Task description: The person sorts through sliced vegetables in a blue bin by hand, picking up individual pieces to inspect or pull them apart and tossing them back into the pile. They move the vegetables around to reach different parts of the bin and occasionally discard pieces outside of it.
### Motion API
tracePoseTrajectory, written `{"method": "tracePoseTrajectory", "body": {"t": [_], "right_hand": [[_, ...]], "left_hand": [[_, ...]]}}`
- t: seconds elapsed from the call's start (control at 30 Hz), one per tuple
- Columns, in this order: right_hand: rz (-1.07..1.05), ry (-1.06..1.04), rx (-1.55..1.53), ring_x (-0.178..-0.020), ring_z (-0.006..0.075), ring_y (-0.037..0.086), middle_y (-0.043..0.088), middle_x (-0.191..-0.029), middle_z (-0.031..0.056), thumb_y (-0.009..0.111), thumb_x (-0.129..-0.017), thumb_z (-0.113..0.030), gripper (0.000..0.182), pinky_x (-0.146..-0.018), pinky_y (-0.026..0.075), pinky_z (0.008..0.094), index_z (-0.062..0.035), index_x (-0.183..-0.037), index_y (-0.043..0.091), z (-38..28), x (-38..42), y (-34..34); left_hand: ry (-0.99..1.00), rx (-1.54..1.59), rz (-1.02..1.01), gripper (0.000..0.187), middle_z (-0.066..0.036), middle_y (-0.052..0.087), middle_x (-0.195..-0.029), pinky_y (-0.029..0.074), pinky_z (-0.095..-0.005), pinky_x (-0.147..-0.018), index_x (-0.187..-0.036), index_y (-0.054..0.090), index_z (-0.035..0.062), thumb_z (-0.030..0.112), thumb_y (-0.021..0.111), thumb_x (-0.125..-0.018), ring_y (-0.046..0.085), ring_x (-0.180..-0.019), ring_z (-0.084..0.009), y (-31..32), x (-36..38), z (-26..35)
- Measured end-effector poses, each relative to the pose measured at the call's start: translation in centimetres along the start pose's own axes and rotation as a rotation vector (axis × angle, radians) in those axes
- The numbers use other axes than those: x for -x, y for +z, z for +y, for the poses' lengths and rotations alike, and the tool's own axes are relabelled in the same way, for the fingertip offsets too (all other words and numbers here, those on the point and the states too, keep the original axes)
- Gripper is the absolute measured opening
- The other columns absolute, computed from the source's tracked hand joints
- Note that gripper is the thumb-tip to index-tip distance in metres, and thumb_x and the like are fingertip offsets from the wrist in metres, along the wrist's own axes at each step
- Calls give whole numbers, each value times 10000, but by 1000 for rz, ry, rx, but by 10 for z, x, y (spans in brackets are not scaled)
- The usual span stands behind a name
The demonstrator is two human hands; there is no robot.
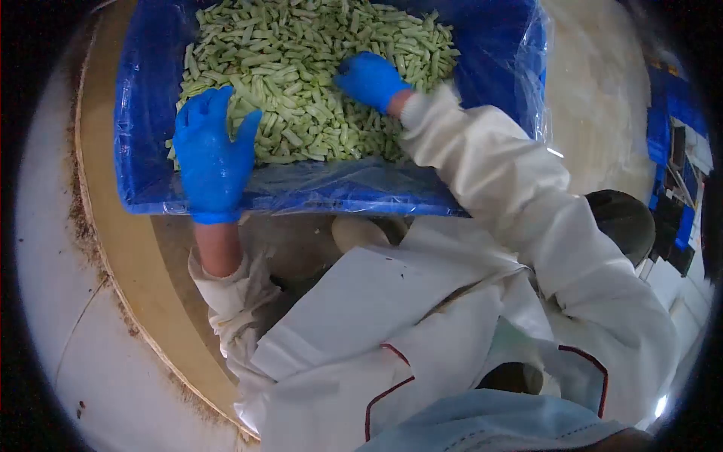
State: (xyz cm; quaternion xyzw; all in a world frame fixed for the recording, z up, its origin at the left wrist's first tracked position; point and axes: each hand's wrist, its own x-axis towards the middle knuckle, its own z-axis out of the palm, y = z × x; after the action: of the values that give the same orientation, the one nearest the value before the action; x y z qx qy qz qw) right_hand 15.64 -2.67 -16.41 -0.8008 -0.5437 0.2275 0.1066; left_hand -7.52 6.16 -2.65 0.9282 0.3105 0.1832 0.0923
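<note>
Pale green cut vegetable pieces (294, 98), short and stick-shaped, fill a blue crate (124, 143) lined with clear plastic film (354, 184). My left hand (215, 147), in a blue glove, lies palm down over the crate's near left corner, fingers extended and thumb held apart. It overlaps the edge of the pile and has nothing in its grasp. Farther in, toward the right, my right hand (370, 79) wears a matching glove and rests on the pile with its fingers bent together down among the pieces. Its fingertips are partly hidden, and I cannot tell what they hold.
A curved tan panel edge (124, 248) runs down the left beside a pale floor (56, 301). Close below the crate is my white coat (361, 309). Blue and dark items (678, 188) are stacked at the far right, near a dark rounded object (621, 226).
</note>
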Motion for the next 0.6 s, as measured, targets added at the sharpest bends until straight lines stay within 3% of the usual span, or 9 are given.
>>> {"method": "tracePoseTrajectory", "body": {"t": [0.13, 0.23, 0.33, 0.43, 0.53, 0.6], "right_hand": [[336, 50, 118, -742, 350, 573, 609, -786, 155, 600, -712, -287, 203, -693, 461, 448, -93, -734, 659, 2, -13, 34], [213, -46, 139, -748, 347, 575, 604, -793, 150, 615, -696, -301, 216, -684, 466, 434, -97, -745, 663, 7, -3, 20], [341, -54, 193, -704, 331, 583, 590, -712, 175, 624, -671, -306, 271, -621, 459, 447, -45, -729, 662, 1, 4, 23], [313, -55, 66, -705, 335, 576, 592, -724, 167, 630, -643, -299, 251, -627, 458, 455, -64, -725, 663, 3, -4, 28], [337, -218, -159, -751, 328, 571, 595, -841, 137, 613, -708, -293, 198, -663, 460, 431, -102, -747, 649, -25, 18, -13], [317, -328, -228, -721, 315, 563, 584, -822, 124, 616, -694, -240, 199, -632, 465, 406, -109, -844, 625, -46, 39, -35]], "left_hand": [[-28, -74, -49, 352, -191, 574, -1014, 413, -417, -837, -1037, 578, 24, 218, 667, -758, 522, -969, -349, 4, 1, 1], [-21, -62, -70, 334, -192, 578, -992, 417, -419, -826, -1028, 580, 24, 209, 661, -762, 530, -947, -352, 7, 3, 1], [-17, -39, -92, 317, -188, 582, -975, 418, -418, -824, -1026, 581, 26, 193, 654, -766, 535, -932, -353, 8, 3, 5], [17, -7, -96, 307, -184, 584, -964, 419, -419, -816, -1029, 577, 29, 175, 646, -768, 536, -920, -353, 6, 2, 10], [116, -13, -28, 298, -183, 583, -956, 423, -420, -795, -1031, 574, 30, 156, 637, -769, 538, -908, -346, 2, -2, 24], [221, 2, 52, 289, -181, 582, -955, 425, -419, -781, -1032, 572, 31, 144, 628, -772, 539, -901, -340, 3, -6, 38]]}}
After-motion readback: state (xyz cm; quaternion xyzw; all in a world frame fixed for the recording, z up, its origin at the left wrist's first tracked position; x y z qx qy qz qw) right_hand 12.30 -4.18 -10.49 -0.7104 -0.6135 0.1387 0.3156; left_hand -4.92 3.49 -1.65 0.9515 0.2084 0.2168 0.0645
